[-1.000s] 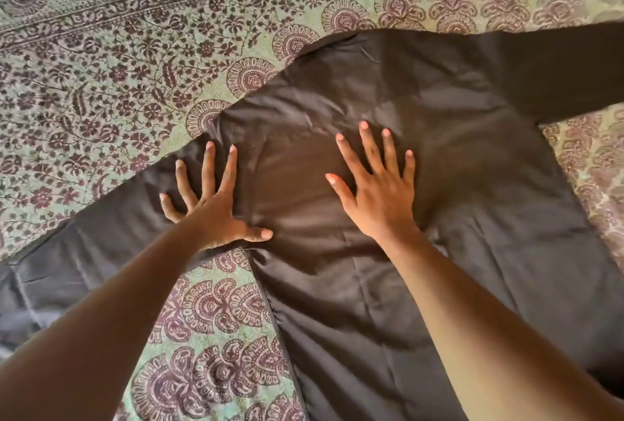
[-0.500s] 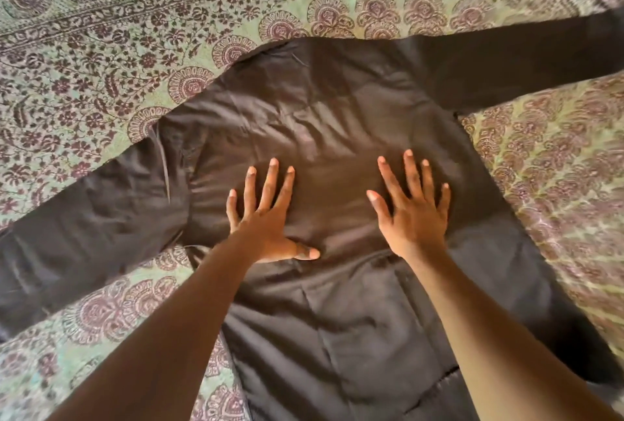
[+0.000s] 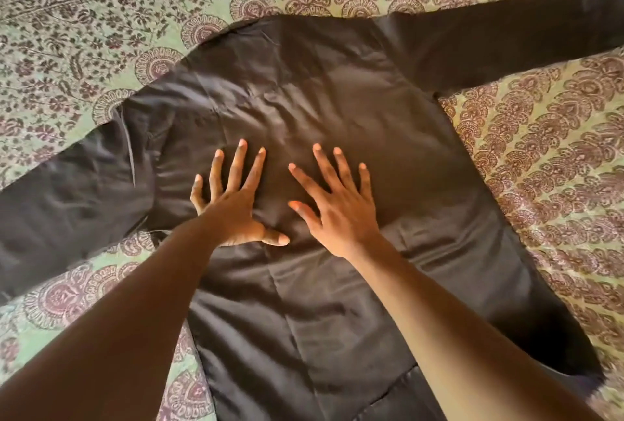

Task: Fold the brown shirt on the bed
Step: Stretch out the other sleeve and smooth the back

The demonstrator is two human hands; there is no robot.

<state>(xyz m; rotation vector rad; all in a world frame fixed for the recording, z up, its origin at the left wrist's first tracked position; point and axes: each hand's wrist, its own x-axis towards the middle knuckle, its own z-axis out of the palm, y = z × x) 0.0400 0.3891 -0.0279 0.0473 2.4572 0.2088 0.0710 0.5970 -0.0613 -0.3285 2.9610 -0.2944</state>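
The dark brown, smooth-fabric long-sleeved shirt (image 3: 337, 89) lies spread flat on the bed, whose green cover printed with maroon floral and fan motifs (image 3: 540, 157) shows all around it. The left hand (image 3: 233, 204) lies flat on the cloth with fingers straight and spread wide, holding nothing; the right hand (image 3: 337, 214), just beside it and equally splayed, rests palm-down on the same panel. One sleeve runs out past the left hand and is cut off by the frame edge; the other stretches beyond the right hand, also cut off. The hem below both wrists is hidden by the forearms. No label or writing can be read.
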